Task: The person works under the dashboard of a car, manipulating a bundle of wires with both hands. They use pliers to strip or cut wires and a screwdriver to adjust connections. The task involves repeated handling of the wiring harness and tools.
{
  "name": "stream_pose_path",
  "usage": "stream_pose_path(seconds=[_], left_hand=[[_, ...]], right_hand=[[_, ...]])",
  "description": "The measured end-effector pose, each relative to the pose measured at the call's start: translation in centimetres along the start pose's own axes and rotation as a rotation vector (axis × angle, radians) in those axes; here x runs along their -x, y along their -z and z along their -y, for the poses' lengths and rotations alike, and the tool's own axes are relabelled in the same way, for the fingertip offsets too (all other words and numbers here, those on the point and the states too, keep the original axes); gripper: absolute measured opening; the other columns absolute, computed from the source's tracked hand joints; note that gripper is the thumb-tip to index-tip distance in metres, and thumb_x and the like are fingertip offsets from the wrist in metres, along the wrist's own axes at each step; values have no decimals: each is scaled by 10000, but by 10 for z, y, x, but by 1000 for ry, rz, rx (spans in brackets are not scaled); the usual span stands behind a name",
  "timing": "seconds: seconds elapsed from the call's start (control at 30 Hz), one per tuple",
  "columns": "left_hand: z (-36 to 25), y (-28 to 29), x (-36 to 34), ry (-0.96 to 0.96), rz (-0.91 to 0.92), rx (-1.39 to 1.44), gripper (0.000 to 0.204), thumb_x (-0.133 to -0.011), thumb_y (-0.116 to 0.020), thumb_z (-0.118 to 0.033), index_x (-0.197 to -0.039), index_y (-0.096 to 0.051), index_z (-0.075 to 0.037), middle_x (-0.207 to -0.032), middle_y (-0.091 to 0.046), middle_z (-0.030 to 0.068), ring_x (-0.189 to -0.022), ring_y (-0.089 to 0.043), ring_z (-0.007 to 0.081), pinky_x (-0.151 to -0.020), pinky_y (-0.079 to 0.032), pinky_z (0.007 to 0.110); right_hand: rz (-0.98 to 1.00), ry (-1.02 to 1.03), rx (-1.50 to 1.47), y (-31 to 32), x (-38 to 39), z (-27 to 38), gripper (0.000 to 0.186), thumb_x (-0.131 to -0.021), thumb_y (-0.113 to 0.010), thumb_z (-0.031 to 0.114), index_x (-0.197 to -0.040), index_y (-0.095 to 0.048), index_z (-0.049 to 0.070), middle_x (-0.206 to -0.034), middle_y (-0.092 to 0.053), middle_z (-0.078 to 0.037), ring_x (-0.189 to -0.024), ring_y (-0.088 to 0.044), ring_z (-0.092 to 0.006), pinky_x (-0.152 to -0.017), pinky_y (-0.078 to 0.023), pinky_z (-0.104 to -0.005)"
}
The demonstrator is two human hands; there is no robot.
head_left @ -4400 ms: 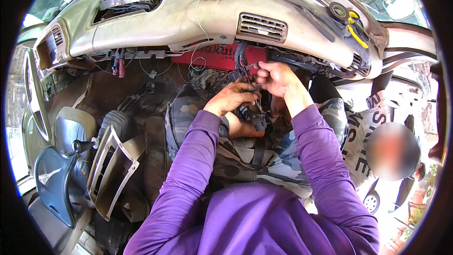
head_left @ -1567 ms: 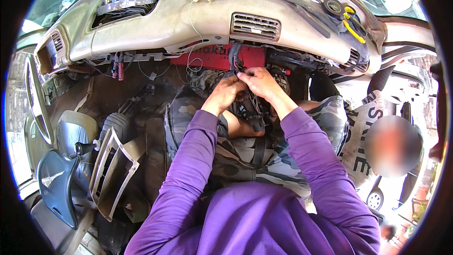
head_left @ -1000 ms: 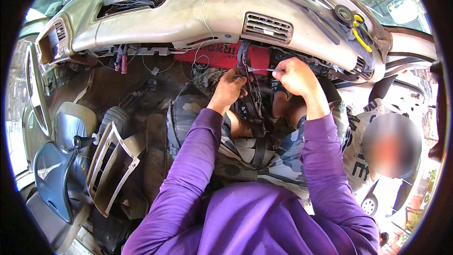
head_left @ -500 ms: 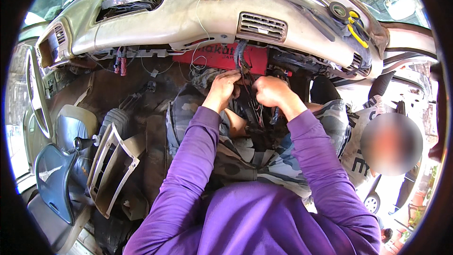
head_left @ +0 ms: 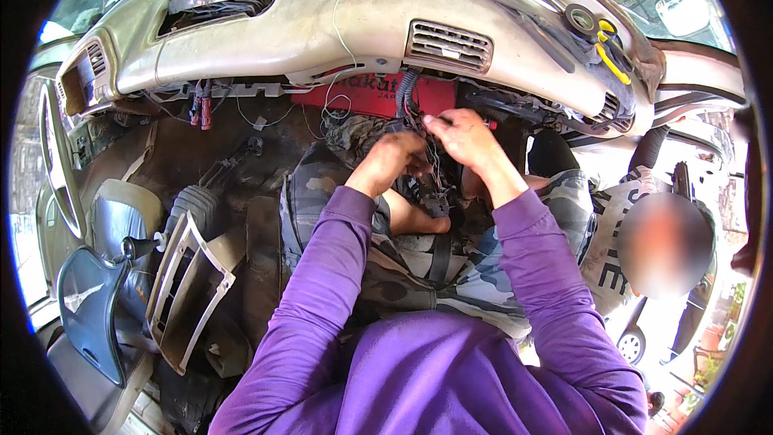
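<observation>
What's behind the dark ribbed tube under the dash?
A red item shows on both sides of the tube. The part directly behind it is covered, as is whatever lies behind the left hand and right hand.

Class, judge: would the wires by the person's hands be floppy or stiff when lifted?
The wires are probably floppy, since their thin strands bend. They may tangle when pulled, lying so close together. The ribbed tube above may be stiffer, being thicker.

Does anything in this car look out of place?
Yes. Wires hang loose below the dashboard, whose opening shows more wiring, normally covered. A beige frame sits tilted by the gear lever, seemingly detached, and a yellow-handled tool lies on the dashboard.
</observation>
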State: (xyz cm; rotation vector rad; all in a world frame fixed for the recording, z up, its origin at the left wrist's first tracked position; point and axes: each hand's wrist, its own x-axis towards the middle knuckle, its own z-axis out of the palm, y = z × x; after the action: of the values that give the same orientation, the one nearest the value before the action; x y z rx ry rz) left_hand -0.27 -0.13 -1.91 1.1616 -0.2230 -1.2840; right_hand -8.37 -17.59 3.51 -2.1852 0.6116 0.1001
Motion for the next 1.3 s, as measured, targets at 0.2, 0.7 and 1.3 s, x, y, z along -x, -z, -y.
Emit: stream_pose_path(seconds=[0.2, 0.7, 1.3], left_hand=[[-5, -6, 0, -131, 133, -528, 225, -870, -685, -174, -959, -737, 25, -906, -724, 95, -816, -682, 172, -763, -530, 322], [-10, -11, -2, -113, -233, -94, 378, -951, -567, -138, -1314, -570, -31, -1089, -683, 48, -735, -631, 140, -686, -507, 281], [-9, -5, -5, -155, -310, -150, 214, -980, -632, -191, -1094, -674, -14, -855, -683, 19, -604, -520, 88, -552, -399, 248]], right_hand=[[76, -298, -855, -30, -9, -22, 222, -957, -660, 205, -956, -701, -13, -883, -721, -101, -793, -689, -270, -744, -550, -429], [-177, 140, 474, 33, 7, -3, 255, -876, -607, 149, -1077, -763, 158, -983, -735, -174, -931, -701, -385, -834, -563, -487], [-78, 138, 811, 19, 30, -9, 350, -806, -657, 200, -1122, -712, 61, -1120, -676, -201, -1104, -651, -373, -950, -521, -458]])
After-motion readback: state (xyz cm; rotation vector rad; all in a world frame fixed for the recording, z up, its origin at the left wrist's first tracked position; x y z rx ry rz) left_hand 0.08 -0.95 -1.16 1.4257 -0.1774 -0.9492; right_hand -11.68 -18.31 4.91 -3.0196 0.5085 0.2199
